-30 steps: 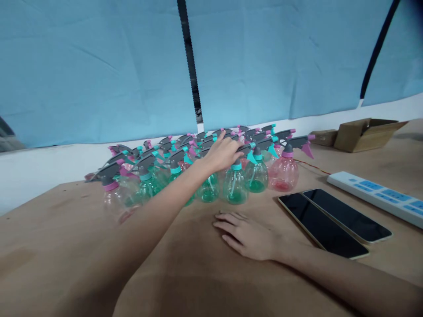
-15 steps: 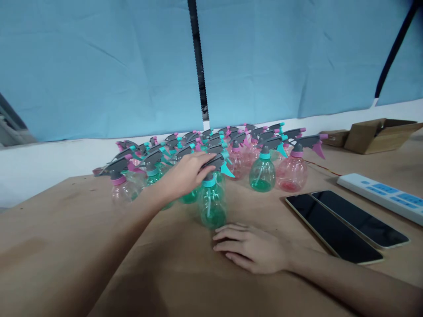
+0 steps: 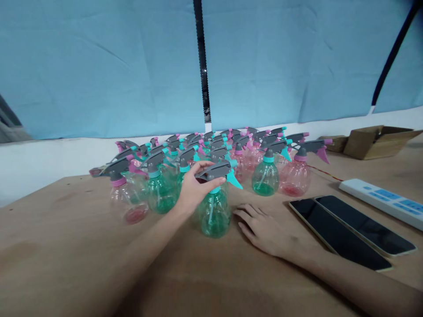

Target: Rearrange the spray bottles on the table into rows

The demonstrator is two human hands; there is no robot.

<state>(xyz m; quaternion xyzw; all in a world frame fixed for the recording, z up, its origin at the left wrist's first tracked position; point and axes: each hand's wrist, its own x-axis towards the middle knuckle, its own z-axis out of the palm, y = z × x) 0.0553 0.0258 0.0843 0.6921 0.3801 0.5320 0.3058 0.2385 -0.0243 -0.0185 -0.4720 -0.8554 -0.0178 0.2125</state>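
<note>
My left hand point(image 3: 194, 188) is closed around the grey and teal spray head of a clear green spray bottle point(image 3: 214, 220), thumb on the near side. That bottle stands upright at the front of a group of similar ones. Just to its right, my right hand point(image 3: 266, 229) lies palm down on the table with its fingers loosely spread, holding nothing and apart from the bottle. A pink-collared spray bottle point(image 3: 124, 200) stands to the left, with a green spray bottle point(image 3: 161, 193) beside it.
Several more pink and green bottles fill the back of the wooden table point(image 3: 59, 246). At right lie a dark phone point(image 3: 337, 233), a second phone point(image 3: 366, 224) and a white power strip point(image 3: 383, 198). An open cardboard box point(image 3: 370, 143) sits behind them, before a blue curtain point(image 3: 132, 66).
My left hand has shifted its hold on the spray head, thumb now along its near side. My right hand has slid a little right and away from me. The view has tilted slightly.
</note>
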